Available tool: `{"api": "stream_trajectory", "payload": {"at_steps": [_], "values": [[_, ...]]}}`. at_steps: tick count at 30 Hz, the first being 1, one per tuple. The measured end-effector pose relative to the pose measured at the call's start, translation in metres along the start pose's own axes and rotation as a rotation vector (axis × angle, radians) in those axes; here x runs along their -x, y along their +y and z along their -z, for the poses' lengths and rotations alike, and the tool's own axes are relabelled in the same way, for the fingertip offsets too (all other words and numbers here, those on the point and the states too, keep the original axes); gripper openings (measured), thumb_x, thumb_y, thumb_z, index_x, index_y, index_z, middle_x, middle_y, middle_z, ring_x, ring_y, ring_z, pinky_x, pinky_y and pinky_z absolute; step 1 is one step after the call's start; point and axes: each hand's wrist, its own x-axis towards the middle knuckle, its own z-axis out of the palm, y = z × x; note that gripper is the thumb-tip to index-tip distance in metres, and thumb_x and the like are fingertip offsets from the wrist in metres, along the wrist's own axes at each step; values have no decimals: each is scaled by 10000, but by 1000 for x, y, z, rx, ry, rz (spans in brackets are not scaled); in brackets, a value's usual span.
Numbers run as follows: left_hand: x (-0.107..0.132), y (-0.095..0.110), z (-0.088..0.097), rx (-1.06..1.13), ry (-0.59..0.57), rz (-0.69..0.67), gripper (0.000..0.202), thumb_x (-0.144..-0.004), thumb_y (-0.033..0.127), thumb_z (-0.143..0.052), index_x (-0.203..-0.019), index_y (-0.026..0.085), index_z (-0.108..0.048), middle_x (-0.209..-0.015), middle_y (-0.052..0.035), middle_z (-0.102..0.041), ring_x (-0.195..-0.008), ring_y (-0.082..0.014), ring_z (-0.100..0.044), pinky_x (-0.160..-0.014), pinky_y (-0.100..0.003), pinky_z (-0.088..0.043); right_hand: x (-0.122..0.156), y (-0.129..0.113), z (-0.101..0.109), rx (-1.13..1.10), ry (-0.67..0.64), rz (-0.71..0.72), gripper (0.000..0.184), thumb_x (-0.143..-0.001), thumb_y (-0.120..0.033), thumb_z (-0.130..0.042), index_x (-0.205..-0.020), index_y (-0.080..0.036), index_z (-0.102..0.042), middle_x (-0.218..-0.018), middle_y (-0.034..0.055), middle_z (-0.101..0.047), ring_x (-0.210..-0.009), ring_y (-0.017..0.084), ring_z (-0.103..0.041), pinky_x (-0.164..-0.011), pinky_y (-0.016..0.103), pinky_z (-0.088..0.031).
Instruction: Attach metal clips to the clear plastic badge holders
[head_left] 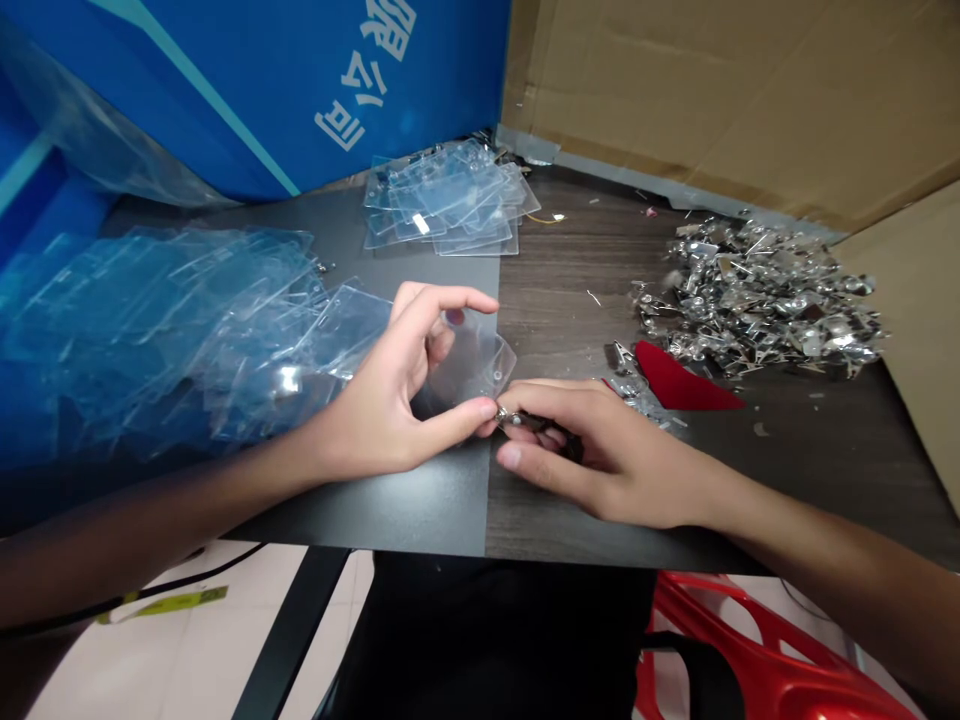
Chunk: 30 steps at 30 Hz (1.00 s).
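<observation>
Head view: at frame centre, at least one silver metal clip [508, 416] is held in the curled right hand [596, 450], its long axis running leftward to the thumb of the half-open left hand [394, 395]; whether the flat, clear plastic sleeve [465, 360] just above-left is gripped cannot be told; two sleeve piles [442, 200] and one large clip pile [772, 290] are counted.

The left forearm [187, 510] slants in from the left, the right forearm [817, 560] from the lower right. The left hand [386, 405] arches, index finger [454, 298] extended and thumb [454, 425] stretched toward the right hand [611, 455], whose fingers curl in a pinching grip.
</observation>
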Motion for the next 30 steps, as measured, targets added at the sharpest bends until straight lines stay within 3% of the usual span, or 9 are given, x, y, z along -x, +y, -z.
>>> {"api": "stream_trajectory", "payload": {"at_steps": [3,10,15,21,25,30], "values": [[4,2,-2,-86,25,-58,696,-823,338,-919,-1443,271,-610,-1256,-92,-500,-1007,-241,-492,-851,-382,-494,0,1,-2,45,24,17,216,-1059,-357,-780,-963,-195,-673,-809,-39,-580,-692,116,-528,-645,250,-425],[6,-2,-1,-97,5,-162,759,-819,301,-929,-1494,315,-583,-1243,-64,-479,-1000,-237,-468,-867,-397,-468,-1,4,-4,127,88,82,194,-1143,-249,-585,-1024,-185,-724,-945,37,-669,-817,151,-599,-748,279,-469],[4,0,0,20,-12,-27,645,-865,330,-912,-1430,287,-606,-1203,-78,-504,-940,-215,-479,-824,-365,-476,-2,5,0,133,95,95,212,-1144,-255,-590,-996,-181,-722,-885,20,-638,-797,146,-593,-744,278,-455],[-3,-5,7,368,-79,140,539,-984,394,-815,-1453,265,-582,-1130,-58,-559,-919,-177,-537,-813,-313,-493,-2,1,4,158,93,75,318,-1134,-271,-608,-825,-195,-613,-807,-13,-552,-736,131,-513,-710,289,-397],[-12,-5,13,515,-61,241,519,-943,361,-865,-1379,241,-611,-986,-20,-607,-803,-149,-573,-691,-274,-469,-2,-2,4,133,93,71,350,-1128,-264,-590,-784,-209,-556,-784,-23,-528,-708,128,-501,-690,292,-390],[-18,-1,20,580,-126,342,459,-892,344,-921,-1264,190,-699,-888,-24,-650,-718,-131,-569,-600,-240,-432,-2,-5,5,120,77,66,396,-1119,-257,-597,-735,-209,-513,-764,-30,-495,-701,126,-487,-682,292,-378]]}}
